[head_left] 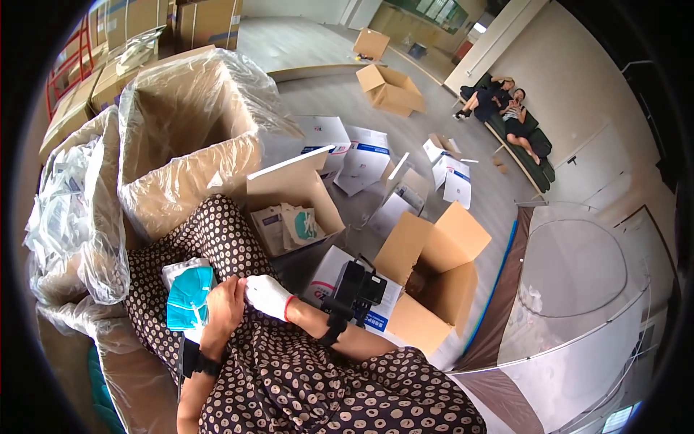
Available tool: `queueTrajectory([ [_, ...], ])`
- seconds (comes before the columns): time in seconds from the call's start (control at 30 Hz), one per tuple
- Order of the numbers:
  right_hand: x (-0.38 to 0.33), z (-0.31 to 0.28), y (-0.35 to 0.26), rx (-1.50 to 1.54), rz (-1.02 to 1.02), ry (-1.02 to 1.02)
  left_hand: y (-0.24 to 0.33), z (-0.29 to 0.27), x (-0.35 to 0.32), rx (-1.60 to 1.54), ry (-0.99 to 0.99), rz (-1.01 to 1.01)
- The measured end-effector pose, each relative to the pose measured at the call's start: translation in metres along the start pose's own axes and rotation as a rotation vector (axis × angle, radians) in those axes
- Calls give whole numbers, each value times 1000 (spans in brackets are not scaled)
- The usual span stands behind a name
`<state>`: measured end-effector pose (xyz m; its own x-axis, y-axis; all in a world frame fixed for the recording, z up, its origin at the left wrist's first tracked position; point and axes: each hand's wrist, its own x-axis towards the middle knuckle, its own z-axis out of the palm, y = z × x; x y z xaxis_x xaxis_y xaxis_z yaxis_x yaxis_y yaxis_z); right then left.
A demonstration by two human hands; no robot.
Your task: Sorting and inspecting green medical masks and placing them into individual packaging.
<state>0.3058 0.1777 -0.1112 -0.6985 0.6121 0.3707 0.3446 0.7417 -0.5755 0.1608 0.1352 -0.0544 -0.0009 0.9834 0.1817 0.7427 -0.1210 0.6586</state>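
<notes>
Left hand [225,307], bare, pinches the cuff of a white glove [269,295] on the right hand [266,295], which grips nothing; teal packets [189,298] rest on the lap beside them. Gloving step, probably near done: next, seat the cuff. Beyond, an open box [293,210] holds more packets.

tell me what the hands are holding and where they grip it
The bare left hand rests on a teal face mask at its right edge; the white-gloved right hand meets it there. The exact grip is hidden.

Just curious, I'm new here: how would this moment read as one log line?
left hand: bare, on teal mask in lap | right hand: white glove, touching left | small open box: ahead
</notes>
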Motion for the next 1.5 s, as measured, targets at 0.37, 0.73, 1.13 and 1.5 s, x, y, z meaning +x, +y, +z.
queueTrajectory([
  [0.37, 31, 17, -46, 179, 372, 136, -1, -21, 6, -346, 72, -334],
  [0.73, 16, -38, -62, 192, 490, 144, -28, 17, 48, -205, 373, -256],
  [1.13, 26, -66, -53, 1243, 740, 136, -21, -86, 21, -684, -107, -387],
  [1.5, 63, -24, -57, 738, 261, 111, -18, -66, 33, -555, 28, -533],
])
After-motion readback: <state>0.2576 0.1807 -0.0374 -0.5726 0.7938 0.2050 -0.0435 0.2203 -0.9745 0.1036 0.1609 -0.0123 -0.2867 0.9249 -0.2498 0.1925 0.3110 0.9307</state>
